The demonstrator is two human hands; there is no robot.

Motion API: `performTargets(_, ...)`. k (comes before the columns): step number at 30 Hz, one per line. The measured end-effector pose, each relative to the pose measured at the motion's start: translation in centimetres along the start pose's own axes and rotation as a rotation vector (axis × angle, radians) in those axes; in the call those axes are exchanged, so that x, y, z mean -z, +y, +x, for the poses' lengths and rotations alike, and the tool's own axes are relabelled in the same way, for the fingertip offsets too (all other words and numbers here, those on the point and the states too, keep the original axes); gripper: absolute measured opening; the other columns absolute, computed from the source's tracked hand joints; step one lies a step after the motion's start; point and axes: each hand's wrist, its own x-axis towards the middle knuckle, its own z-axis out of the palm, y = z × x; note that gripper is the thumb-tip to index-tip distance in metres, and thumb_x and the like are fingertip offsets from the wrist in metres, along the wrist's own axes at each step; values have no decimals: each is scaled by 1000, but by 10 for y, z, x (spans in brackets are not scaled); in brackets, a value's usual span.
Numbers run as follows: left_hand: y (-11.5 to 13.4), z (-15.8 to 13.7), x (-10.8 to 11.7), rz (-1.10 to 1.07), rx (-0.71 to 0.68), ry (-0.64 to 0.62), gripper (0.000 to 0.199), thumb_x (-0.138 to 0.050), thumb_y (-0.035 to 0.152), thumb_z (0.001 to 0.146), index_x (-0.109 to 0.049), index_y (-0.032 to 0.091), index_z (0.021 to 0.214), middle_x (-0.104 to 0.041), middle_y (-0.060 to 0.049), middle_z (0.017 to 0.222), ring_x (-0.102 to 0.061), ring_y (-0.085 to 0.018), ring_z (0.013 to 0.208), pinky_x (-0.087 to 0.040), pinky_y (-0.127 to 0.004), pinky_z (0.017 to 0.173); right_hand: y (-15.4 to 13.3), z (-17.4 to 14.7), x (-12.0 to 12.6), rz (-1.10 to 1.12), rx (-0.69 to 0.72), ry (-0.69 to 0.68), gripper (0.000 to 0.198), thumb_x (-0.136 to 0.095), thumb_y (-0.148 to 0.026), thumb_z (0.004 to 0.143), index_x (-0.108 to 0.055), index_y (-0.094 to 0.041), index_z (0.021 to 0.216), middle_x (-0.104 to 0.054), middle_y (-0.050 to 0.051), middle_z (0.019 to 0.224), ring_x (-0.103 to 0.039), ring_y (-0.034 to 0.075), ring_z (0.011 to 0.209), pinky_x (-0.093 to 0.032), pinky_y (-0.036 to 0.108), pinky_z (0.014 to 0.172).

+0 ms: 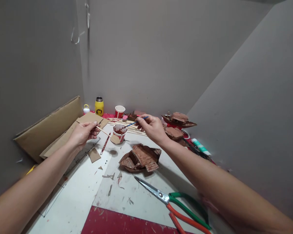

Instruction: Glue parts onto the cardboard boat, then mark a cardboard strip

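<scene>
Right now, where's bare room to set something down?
Nearly bare: white surface between left forearm and scattered scraps; shadowed strip between nearest model boat, scissors and right forearm. Crowded: behind the nearer paper cup, with wooden sticks, and back right, with more model boats.

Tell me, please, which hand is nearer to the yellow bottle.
Left: the left hand is in front of the yellow bottle and slightly to its left; the right hand is farther off, well to its right.

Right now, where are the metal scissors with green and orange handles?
In the head view, the metal scissors lie lower right of centre, with their tip just below the nearest brown model boat and their handles below the person's right forearm.
</scene>
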Motion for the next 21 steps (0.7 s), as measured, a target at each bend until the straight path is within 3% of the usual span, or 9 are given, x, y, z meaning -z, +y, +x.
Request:
performTargets(10, -5, 0, -4, -12, 15, -7, 20, -70, 26, 81, -69, 9, 73, -63, -3, 61, -52, -6, 43, -48, -15, 42, 17, 6, 10, 201, -125, 156, 46, -71, -62, 67, -56, -20, 75, -68, 1, 61, -62, 13, 50, -48, 22, 43)
performTargets(16, -10, 1, -3, -15, 10, -4, 19, -73, 26, 78, -70, 9, 72, -62, -3, 62, -54, -6, 46, -49, -16, 44, 26, 9, 11, 284, -219, 199, 39, -75, -52, 69, -56, -18, 69, -67, 2, 56, -60, 12, 43, -47, 20, 39)
performTargets(21, -13, 2, -4, -11, 12, -12, 19, -72, 26, 80, -70, 9, 74, -63, -3, 63, -53, -6, 47, -50, -17, 45, 17, 5, 15, 375, -241, 204, 37, -75, -50, 71, -55, -19, 67, -68, 2, 56, -59, 10, 43, -48, 19, 41)
